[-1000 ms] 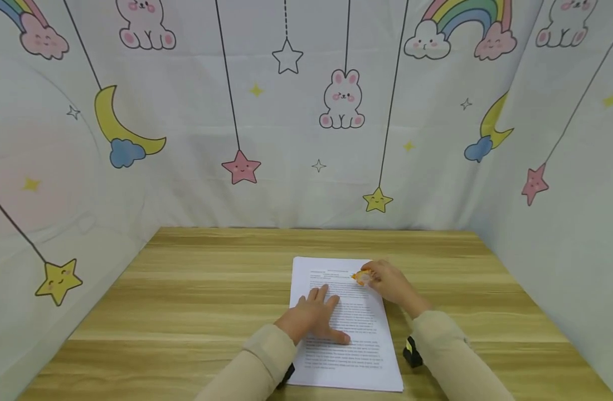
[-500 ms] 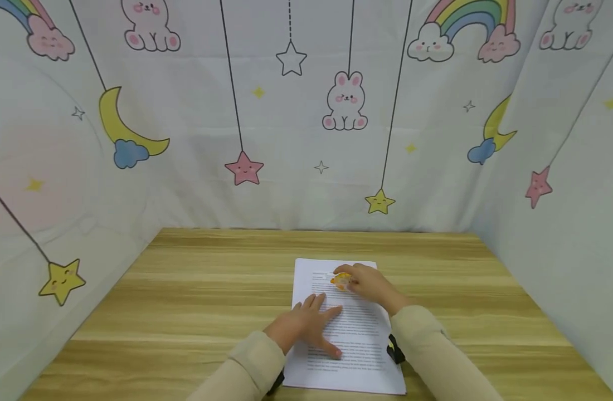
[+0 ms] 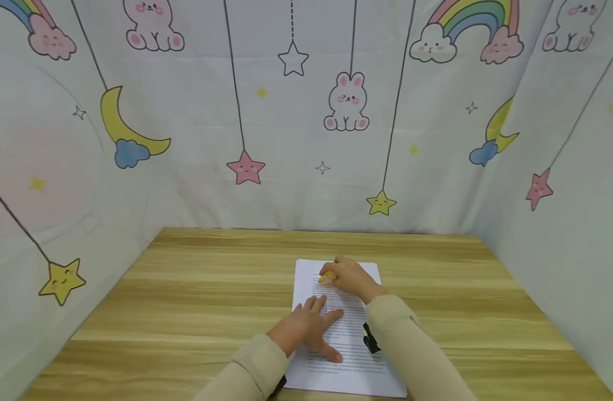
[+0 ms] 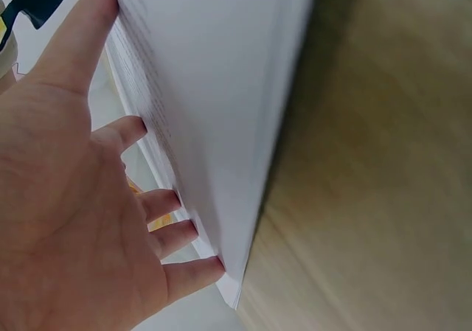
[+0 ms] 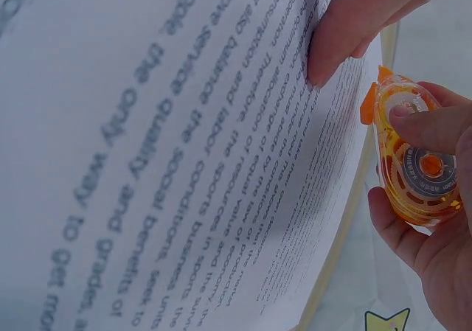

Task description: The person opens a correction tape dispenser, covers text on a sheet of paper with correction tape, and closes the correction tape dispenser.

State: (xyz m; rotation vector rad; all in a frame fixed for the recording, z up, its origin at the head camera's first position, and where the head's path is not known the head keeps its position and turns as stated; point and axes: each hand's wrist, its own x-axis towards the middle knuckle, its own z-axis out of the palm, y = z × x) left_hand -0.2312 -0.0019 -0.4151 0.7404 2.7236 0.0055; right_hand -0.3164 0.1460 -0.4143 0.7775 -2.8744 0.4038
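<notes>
A stack of printed paper point(image 3: 354, 370) lies on the table, its edge showing several sheets in the left wrist view. My left hand point(image 3: 303, 328) rests on the page with fingers spread, the fingertips point(image 4: 214, 266) pressing the printed sheet. With thumb and fingers my right hand point(image 3: 354, 280) grips an orange, see-through correction tape dispenser point(image 5: 420, 161) over the top lines of text. In the right wrist view, the dispenser's orange tip point(image 5: 369, 104) points toward the page, and the thumb lies across its clear case. Part of the heading is hidden behind the right hand and dispenser.
The wood-grain table point(image 3: 196, 301) stretches to both sides of the paper. A white cloth backdrop point(image 3: 286, 133) with cartoon prints encloses the back and sides. Black straps with small devices show at both wrists, the right one point(image 3: 370, 338) over the page.
My right hand has moved left across the upper part of the page with the correction tape dispenser. My left hand has slid slightly down and left and stays spread on the paper.
</notes>
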